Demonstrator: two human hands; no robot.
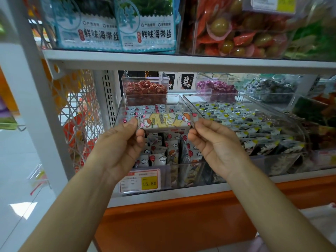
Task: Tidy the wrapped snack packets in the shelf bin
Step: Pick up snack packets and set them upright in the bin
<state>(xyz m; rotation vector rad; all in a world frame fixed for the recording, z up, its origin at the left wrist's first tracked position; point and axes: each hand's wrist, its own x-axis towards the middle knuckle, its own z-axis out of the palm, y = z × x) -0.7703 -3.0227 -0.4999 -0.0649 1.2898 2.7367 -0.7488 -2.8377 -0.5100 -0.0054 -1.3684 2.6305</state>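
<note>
Both my hands hold one wrapped snack packet [165,121] level above the clear shelf bin [178,100]. The packet is white and yellow with cartoon children printed on it. My left hand [120,142] pinches its left sealed end between thumb and fingers. My right hand [214,140] pinches its right sealed end the same way. Beneath the packet, several more packets [160,151] with red balloons and clouds lie jumbled in the bin, some upright, some tilted.
A price tag [140,180] reading 15.80 sits on the bin's front. A neighbouring clear bin [245,124] of black-and-white packets lies to the right. A small box of red candies [145,90] stands behind. The upper shelf edge [163,60] hangs close above.
</note>
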